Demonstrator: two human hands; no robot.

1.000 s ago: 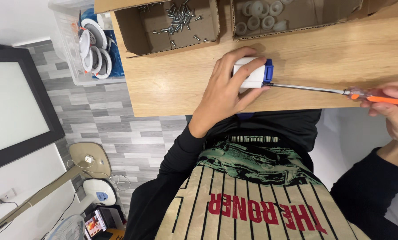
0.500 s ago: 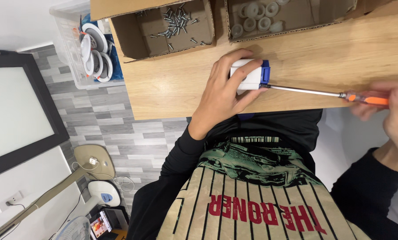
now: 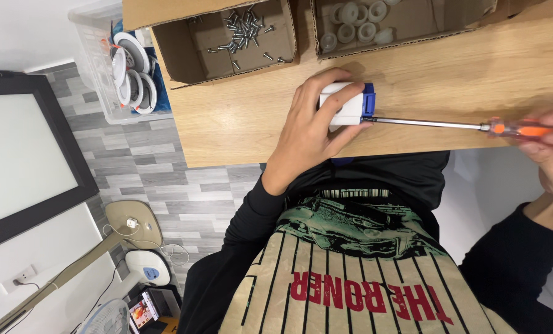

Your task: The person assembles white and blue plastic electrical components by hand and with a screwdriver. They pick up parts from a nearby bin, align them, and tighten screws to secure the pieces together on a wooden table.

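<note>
— So, nearest first: what are the hands doing?

— At mid-frame the left hand (image 3: 307,133) is closed over a small white plastic box with a blue end (image 3: 348,105), pressing it flat on the wooden bench (image 3: 239,124). At the right edge the right hand (image 3: 551,148) has its fingers wrapped round the orange handle of a screwdriver (image 3: 449,125); the steel shaft lies level, its tip touching the blue end of the box.

— How would that box handle?

— Light and rigid, I'd judge, with a smooth shell that could skid under sideways push. Gripping it across both long sides, as now, looks right.

— And further back?

— In the upper middle, an open cardboard box of loose screws (image 3: 242,31); beside it, upper right, another cardboard box with white round plastic parts (image 3: 357,21). In the upper left, off the bench, a clear bin of round white light fittings (image 3: 128,68).
</note>
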